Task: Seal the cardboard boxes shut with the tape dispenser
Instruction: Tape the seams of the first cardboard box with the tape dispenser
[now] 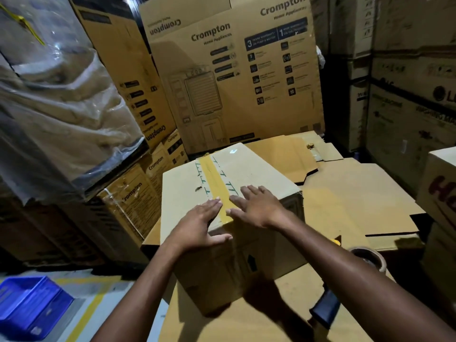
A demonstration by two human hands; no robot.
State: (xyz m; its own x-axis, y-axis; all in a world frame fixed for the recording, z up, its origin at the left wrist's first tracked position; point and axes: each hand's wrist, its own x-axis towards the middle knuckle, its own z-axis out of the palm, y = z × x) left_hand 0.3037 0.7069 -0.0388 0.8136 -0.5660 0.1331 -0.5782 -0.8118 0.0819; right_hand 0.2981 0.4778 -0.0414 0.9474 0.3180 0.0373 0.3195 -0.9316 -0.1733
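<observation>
- The cardboard box point(261, 169) stood in front of the person on a layer of flattened cardboard sheets point(350, 201), turned a little so that one corner pointed toward them.
- A strip of yellowish-brown tape point(211, 172) ran along the middle seam of the box top and folded down over the near edge. Green marks were printed on both sides of it.
- Both arms were bare and reached forward from the bottom of the view, drawing together toward the near end of the seam.
- The left hand point(199, 227) lay flat on the box top just left of the tape. Its fingers were straight and close together, with the tips at the edge of the strip, and the thumb reached down over the near edge onto the front face.
- The right hand point(259, 208) lay palm down on the top just right of the seam. Its fingers were straight and spread, and the thumb side rested on the tape.
- Neither hand gripped anything. Both were flat and pressing on the box, close together, with the strip between them.
- The tape dispenser point(369, 257) lay on the flat cardboard to the right, near the box. The right forearm partly hid it: the roll showed beyond the arm, and a dark blue part showed on the near side.
- Tall printed cartons point(234, 82) stood behind, and a plastic-wrapped stack point(49, 95) rose on the left.
- A blue crate point(29, 307) sat on the floor at the lower left.
</observation>
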